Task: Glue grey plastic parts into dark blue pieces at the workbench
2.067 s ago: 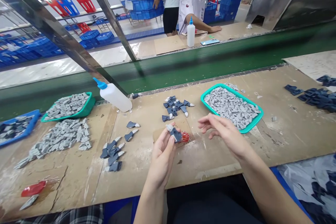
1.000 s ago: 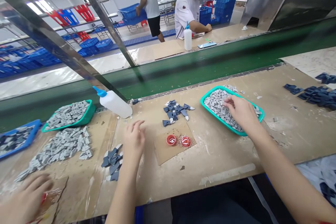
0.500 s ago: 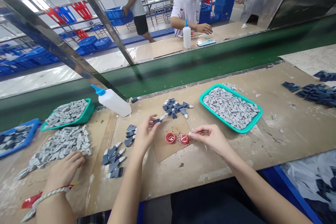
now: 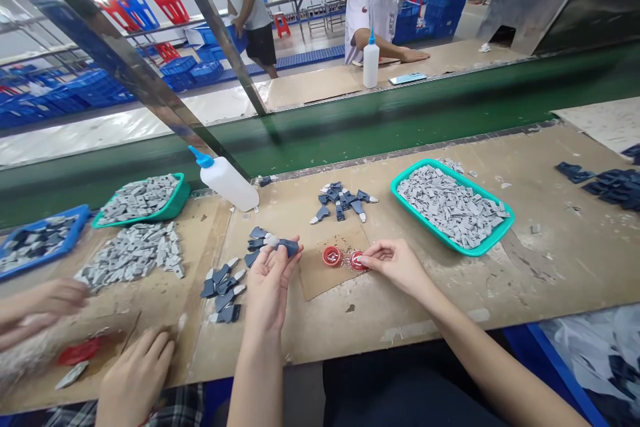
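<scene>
My left hand (image 4: pixel 270 280) pinches a dark blue plastic piece with a light grey tip (image 4: pixel 287 245), held above the cardboard. My right hand (image 4: pixel 400 268) is closed at the fingertips over the right red cap (image 4: pixel 357 261), which holds whitish liquid. What those fingers pinch looks like a small light grey piece, mostly hidden. Beside it stands another red cap (image 4: pixel 331 255) with similar contents. Both caps rest on a small cardboard sheet (image 4: pixel 315 285). Several blue pieces with grey tips (image 4: pixel 340 200) lie beyond the caps, and more such pieces (image 4: pixel 223 290) lie left of my left hand.
A green tray (image 4: pixel 453 207) of small grey parts stands at right. A white squeeze bottle (image 4: pixel 230 183) leans by the metal post. At left are another person's hands (image 4: pixel 137 370), loose grey parts (image 4: pixel 133 257), a green tray (image 4: pixel 186 195) and a blue tray (image 4: pixel 83 220). A green belt (image 4: pixel 320 137) runs behind.
My left hand has drawn back and turned, bringing the blue piece upward. My right fingertips have moved left onto the right red cap. A blue piece now lies apart at the far pile's left.
</scene>
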`<state>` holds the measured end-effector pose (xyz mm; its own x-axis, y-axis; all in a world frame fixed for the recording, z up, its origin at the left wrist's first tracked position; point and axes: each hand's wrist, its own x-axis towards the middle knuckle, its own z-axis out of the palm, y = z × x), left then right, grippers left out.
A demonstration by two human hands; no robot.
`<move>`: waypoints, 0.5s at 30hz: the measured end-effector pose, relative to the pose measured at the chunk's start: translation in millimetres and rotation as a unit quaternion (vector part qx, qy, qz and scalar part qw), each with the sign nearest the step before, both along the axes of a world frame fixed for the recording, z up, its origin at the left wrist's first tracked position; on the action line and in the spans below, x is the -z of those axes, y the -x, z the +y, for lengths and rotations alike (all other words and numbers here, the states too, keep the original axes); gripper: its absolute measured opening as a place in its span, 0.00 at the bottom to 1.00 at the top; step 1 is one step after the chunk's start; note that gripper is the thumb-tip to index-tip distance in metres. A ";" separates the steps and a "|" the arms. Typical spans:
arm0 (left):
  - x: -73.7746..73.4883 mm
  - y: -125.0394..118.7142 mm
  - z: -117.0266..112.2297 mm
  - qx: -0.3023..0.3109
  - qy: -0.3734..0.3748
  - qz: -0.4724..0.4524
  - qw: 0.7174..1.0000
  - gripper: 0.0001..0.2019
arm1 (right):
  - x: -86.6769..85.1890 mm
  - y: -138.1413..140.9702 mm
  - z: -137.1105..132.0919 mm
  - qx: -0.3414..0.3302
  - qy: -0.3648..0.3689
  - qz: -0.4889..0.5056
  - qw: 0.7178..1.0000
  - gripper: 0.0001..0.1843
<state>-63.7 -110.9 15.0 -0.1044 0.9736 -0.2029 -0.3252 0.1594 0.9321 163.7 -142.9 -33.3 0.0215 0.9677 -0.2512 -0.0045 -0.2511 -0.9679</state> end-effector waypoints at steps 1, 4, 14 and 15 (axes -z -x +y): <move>0.3 -2.3 -2.4 0.008 -0.010 0.009 1.000 0.13 | -1.0 -0.3 -0.4 -0.002 0.002 -0.001 1.000 0.16; 2.0 -10.2 -9.5 0.018 -0.031 0.043 0.998 0.13 | -6.3 -2.1 -1.7 -0.002 0.013 0.014 1.000 0.16; 10.4 -44.9 -34.9 0.037 -0.015 0.038 0.998 0.14 | -40.8 -16.5 -9.4 -0.018 0.092 0.203 0.975 0.13; 10.7 -49.0 -37.0 0.045 -0.017 0.039 0.998 0.14 | -45.5 -17.2 -10.5 -0.024 0.101 0.229 0.968 0.13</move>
